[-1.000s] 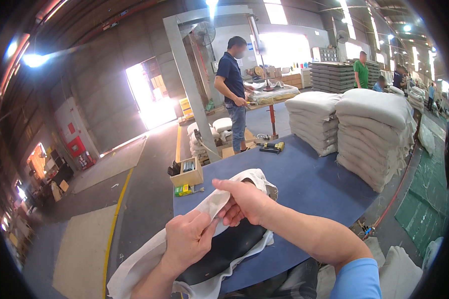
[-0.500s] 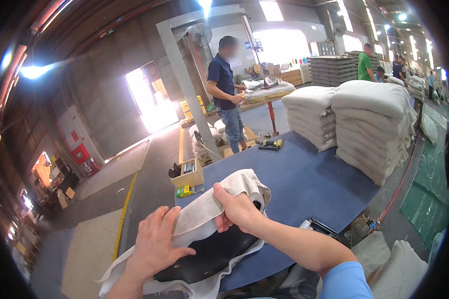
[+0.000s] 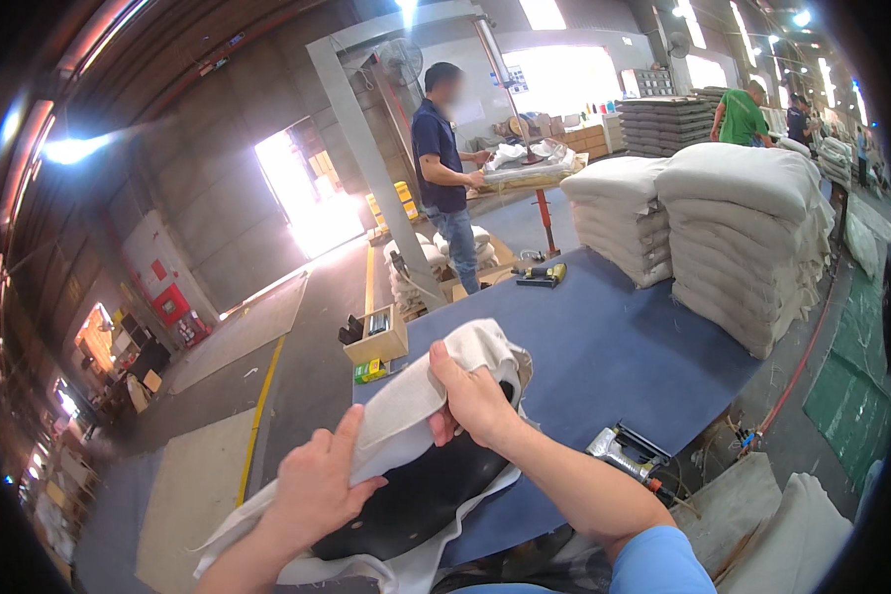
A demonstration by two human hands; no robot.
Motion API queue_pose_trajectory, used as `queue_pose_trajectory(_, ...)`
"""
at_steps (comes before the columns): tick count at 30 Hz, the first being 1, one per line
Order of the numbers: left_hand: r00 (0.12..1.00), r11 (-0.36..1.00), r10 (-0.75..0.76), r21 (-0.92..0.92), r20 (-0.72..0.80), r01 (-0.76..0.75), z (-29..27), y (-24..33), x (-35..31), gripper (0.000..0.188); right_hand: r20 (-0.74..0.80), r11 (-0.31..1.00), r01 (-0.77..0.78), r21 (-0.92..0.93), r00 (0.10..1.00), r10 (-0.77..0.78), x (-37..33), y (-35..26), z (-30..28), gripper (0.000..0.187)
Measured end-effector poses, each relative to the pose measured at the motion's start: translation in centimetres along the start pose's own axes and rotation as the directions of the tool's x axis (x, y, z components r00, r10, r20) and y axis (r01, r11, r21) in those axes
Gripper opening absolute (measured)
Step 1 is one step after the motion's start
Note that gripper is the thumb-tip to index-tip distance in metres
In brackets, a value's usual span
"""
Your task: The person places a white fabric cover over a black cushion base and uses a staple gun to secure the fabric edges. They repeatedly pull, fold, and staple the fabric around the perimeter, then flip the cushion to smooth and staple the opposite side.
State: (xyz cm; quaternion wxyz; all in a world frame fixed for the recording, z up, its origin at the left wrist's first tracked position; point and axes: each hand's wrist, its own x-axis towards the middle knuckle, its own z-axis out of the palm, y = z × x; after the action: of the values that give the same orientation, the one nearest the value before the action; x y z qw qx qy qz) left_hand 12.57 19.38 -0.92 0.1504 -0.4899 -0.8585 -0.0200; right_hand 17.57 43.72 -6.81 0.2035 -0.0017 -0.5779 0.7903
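Note:
A padded seat cushion with a black panel (image 3: 421, 500) underneath is tilted up in front of me, wrapped in a pale beige fabric cover (image 3: 396, 408). My right hand (image 3: 472, 398) grips the folded cover near the far end, thumb on top and fingers curled inside the edge. Lower down, my left hand (image 3: 317, 485) holds the cover's left side, its index finger along the fabric and its thumb over the black panel. Part of the cover hangs loose along the near edge. My left forearm hides the cushion's lower left.
A staple gun (image 3: 629, 453) lies on the blue table (image 3: 604, 346) to the right; another power tool (image 3: 542, 275) lies farther back. Stacked beige cushions (image 3: 747, 247) stand at the right. A wooden box (image 3: 376, 337) holds small items beside a green-yellow carton (image 3: 370, 371). A co-worker (image 3: 445, 168) stands beyond.
My left hand's spread fingers have drawn closer together on the cover's side. My right hand keeps its grip. The view has shifted slightly, showing more of the staple gun.

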Motion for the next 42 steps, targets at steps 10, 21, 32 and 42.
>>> queue_pose_trajectory(10, 0.852, 0.959, 0.280, -0.081, 0.442, -0.273, -6.0, -3.3, -0.7, 0.090, 0.055, 0.996, -0.020, -0.092, 0.998, 0.025, -0.6, 0.9, -0.2, 0.052)
queue_pose_trajectory(21, 0.786, 0.848, 0.324, -0.530, 0.526, 0.005, -4.9, -1.0, 18.7, 0.065, 0.019, 0.998, 0.001, 0.055, 1.000, -0.002, -2.1, 1.4, -0.7, 0.036)
queue_pose_trajectory(32, 0.751, 0.360, 0.601, -0.932, 0.273, 0.051, 6.3, 0.0, 17.6, 0.072, -0.039, 0.939, -0.284, -0.195, 0.959, 0.282, -3.5, -3.8, -1.5, 0.053)
queue_pose_trajectory(42, 0.323, 0.909, 0.411, -0.410, 0.853, -0.073, -4.2, 0.5, 23.1, 0.082, 0.024, 0.996, -0.084, -0.021, 0.996, 0.085, -2.8, -0.7, -1.2, 0.041)
